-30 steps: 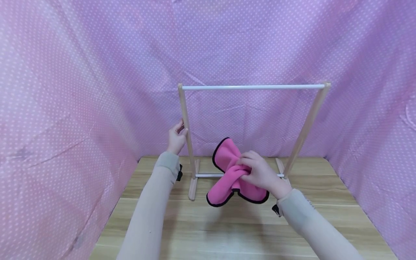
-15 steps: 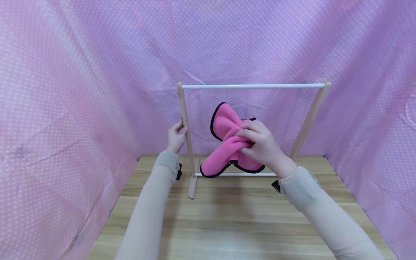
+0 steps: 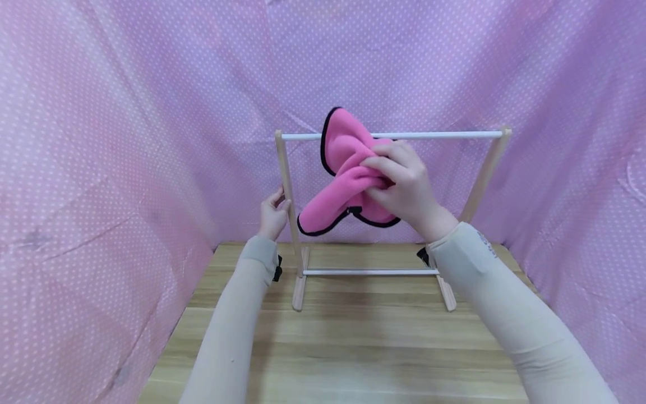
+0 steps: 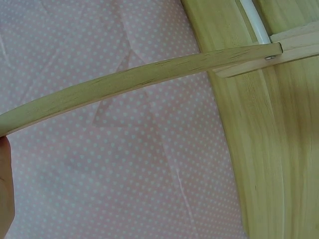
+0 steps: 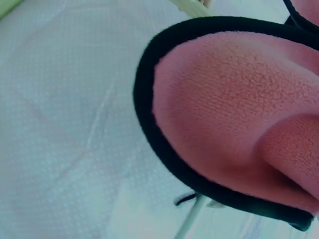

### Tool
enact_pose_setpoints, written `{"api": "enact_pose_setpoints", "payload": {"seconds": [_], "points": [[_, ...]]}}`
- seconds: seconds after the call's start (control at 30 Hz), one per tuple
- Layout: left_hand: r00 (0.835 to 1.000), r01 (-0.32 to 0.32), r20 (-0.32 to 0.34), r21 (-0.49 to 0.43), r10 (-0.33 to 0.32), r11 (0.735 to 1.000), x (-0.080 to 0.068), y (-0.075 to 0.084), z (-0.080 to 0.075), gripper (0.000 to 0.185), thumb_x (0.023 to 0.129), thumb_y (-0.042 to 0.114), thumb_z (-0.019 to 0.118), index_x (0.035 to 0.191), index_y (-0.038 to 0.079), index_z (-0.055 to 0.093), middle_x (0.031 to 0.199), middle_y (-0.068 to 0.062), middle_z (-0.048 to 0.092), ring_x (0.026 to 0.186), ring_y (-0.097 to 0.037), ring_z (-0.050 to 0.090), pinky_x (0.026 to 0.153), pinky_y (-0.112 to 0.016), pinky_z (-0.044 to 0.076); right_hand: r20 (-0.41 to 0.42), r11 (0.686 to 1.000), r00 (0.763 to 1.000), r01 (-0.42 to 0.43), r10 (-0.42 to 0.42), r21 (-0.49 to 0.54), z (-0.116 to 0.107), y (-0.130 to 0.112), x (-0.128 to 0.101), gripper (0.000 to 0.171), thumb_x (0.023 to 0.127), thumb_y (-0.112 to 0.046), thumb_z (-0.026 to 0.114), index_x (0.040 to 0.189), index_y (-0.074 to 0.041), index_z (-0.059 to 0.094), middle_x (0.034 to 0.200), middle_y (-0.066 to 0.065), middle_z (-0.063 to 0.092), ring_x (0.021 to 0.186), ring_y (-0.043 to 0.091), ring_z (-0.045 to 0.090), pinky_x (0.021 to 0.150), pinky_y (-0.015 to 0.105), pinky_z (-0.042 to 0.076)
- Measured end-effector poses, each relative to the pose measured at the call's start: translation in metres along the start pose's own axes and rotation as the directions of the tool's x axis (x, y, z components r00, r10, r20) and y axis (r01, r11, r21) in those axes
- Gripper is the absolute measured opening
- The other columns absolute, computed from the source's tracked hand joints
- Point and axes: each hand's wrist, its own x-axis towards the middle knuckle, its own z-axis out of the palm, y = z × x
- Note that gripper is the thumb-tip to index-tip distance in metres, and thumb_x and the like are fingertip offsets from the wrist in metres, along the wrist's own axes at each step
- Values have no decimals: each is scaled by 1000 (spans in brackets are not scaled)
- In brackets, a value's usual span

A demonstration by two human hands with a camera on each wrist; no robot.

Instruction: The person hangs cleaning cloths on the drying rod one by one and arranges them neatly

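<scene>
A pink fleece cloth (image 3: 348, 146) with black edging hangs bunched from my right hand (image 3: 404, 174), its middle pinched between thumb and fingers. It is in front of the white top bar (image 3: 444, 135) of a wooden rack, with one rounded flap rising above that bar. In the right wrist view, a flap of the cloth (image 5: 224, 109) fills the right side and my fingers are out of sight. My left hand (image 3: 274, 215) holds the rack's left post (image 3: 291, 207) partway up. Only a bit of that hand (image 4: 6, 184) appears in the left wrist view, under the post (image 4: 129, 78).
The rack's lower white bar (image 3: 368, 272) runs between wooden feet (image 3: 299, 293) on a wood-grain table (image 3: 353, 353). To the right stands the other post (image 3: 481, 174), partly behind my right arm. Pink dotted curtains (image 3: 126, 140) enclose the back and sides.
My right hand has lifted the pink cloth from near the lower bar up to the level of the top bar, drifting slightly left. The left hand and the rack have stayed in place.
</scene>
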Motion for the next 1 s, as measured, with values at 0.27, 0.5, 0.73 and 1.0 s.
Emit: {"api": "enact_pose_setpoints", "payload": {"seconds": [0.27,0.5,0.73,1.0], "points": [[999,-32,-5,-40,32,999,-3,-1,0,52,91,-12,48,141,0,34,148,-12,39,128,-30,47,106,-33,43,-71,999,997,16,-19,-43,5,12,31,15,70,4,70,85,3,70,88,19,64,83,35,55,77,40,45],[999,-41,-10,-21,41,999,-7,0,1,51,92,-10,49,140,-1,35,149,-11,38,128,-29,47,106,-30,43,-158,996,986,46,-57,-71,4,21,52,12,72,4,66,84,2,70,87,18,64,83,35,54,77,38,46],[999,-49,-10,-2,49,999,-9,1,0,51,92,-9,49,140,0,36,146,-15,42,126,-30,49,104,-32,45,-248,991,964,66,-93,-115,9,30,65,9,75,-1,65,82,1,69,87,17,64,86,36,54,82,39,46],[998,-56,-4,-1,56,998,-8,-2,0,50,92,-8,50,140,-1,37,147,-15,40,127,-29,48,103,-31,45,-40,972,998,40,-51,-233,17,57,48,17,78,-2,63,93,3,68,96,19,63,91,38,53,84,43,47]]}}
